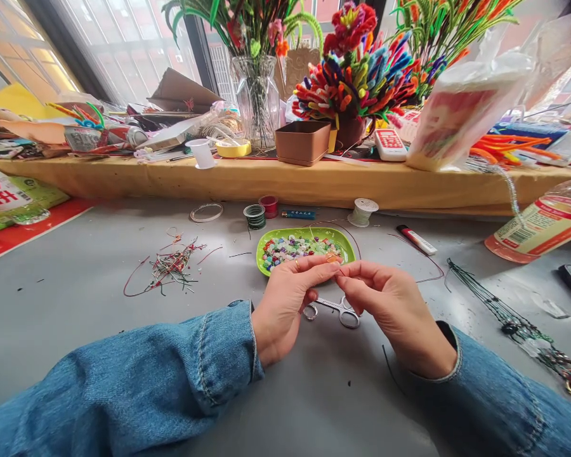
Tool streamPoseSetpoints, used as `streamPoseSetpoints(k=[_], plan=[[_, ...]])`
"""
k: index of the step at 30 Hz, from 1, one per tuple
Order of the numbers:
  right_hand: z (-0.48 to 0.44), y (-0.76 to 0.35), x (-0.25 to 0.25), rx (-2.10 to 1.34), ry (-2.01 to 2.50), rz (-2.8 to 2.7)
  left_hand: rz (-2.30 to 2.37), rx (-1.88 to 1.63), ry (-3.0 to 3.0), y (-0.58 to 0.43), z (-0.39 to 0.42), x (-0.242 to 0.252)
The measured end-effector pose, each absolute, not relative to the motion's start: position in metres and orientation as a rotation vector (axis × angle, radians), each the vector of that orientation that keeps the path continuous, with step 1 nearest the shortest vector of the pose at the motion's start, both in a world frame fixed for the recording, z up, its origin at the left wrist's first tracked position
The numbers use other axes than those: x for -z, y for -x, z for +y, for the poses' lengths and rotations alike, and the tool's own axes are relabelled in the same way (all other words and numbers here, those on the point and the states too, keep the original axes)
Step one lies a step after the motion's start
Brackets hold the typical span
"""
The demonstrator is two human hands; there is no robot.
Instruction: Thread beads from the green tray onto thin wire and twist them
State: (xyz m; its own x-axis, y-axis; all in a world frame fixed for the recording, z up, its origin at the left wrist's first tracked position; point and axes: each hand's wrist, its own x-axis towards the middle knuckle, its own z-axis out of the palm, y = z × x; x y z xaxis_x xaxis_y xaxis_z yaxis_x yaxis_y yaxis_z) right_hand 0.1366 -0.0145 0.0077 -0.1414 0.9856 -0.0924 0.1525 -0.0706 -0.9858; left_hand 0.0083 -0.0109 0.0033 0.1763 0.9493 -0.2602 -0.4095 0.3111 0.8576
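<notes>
Both my hands meet in a pinch over the grey table point(76, 317), just in front of a green dish point(266, 244) filled with several coloured beads. My left hand point(288, 304) pinches a small orange bead point(334, 258) between thumb and forefinger. My right hand point(394, 311) pinches a thin red wire point(421, 279) that loops away to the right. Small silver scissors point(335, 310) lie on the table under and between my hands. Both arms wear denim sleeves.
Wire spools point(255, 216) point(363, 211), a red marker point(417, 240) and a pile of wire scraps point(171, 266) lie beyond the dish. A beaded green strand point(509, 317) runs along the right. A yellow shelf point(285, 181) behind holds a glass vase point(257, 101), pipe-cleaner flowers point(356, 70) and a brown box point(302, 143).
</notes>
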Motion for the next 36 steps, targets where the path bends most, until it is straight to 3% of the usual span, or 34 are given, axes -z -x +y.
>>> streamPoseSetpoints(k=[16,36], plan=[[-0.021,-0.14,-0.009,-1.1,1.191,-1.635,0.881,-1.016,-0.86,0.0,-0.006,-0.009],[-0.015,-0.143,-0.01,-1.502,1.095,-1.54,0.811,-0.977,-0.81,0.0,-0.007,-0.009]])
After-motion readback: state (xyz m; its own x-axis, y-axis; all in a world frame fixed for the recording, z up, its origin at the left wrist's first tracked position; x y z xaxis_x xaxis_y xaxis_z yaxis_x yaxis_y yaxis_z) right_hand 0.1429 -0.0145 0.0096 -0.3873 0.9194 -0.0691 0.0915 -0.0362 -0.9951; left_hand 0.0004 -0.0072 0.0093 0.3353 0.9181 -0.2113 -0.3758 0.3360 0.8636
